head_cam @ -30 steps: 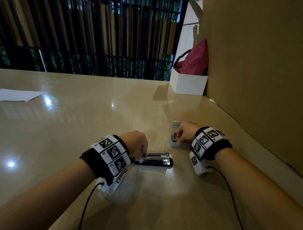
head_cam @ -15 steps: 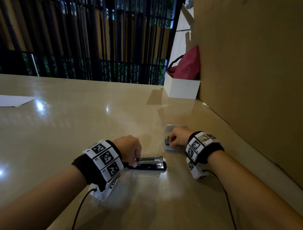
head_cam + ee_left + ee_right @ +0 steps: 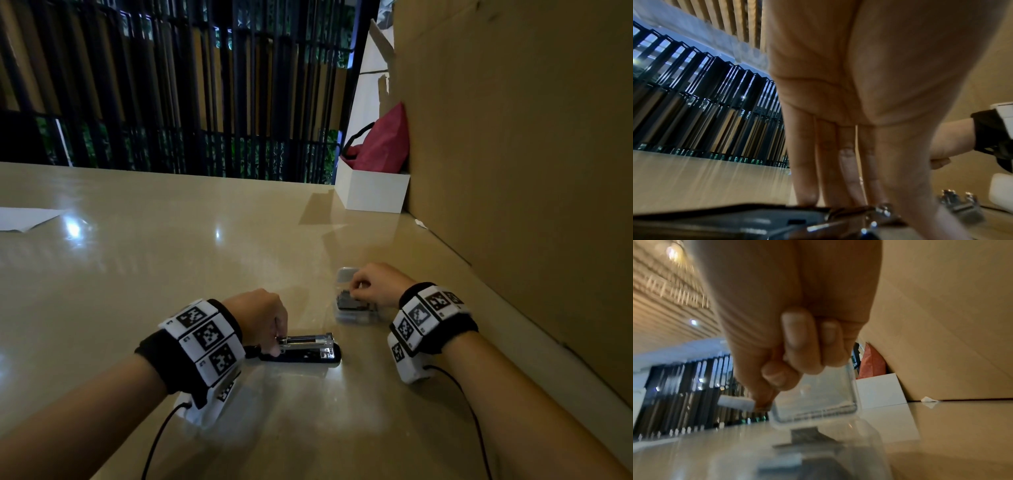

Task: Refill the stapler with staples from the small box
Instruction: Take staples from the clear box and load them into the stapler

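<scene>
Stapler (image 3: 301,349) lying flat on the glossy beige table (image 3: 171,260), opened up with the metal staple channel exposed on top. Left hand (image 3: 257,317) at the stapler's rear end — fingers (image 3: 805,170) extended down onto it, thumb alongside, pressing rather than wrapping. Small clear plastic box (image 3: 356,305) just beyond and to the right, lid (image 3: 818,394) tipped open, dark rows of staples inside. Right hand (image 3: 375,286) above the box, fingers curled, thumb and forefinger pinching a pale strip of staples (image 3: 735,403). Farther back: white box (image 3: 371,192) holding a red bag (image 3: 383,144), against a cardboard wall (image 3: 531,154); sheet of paper (image 3: 24,217) at far left.
</scene>
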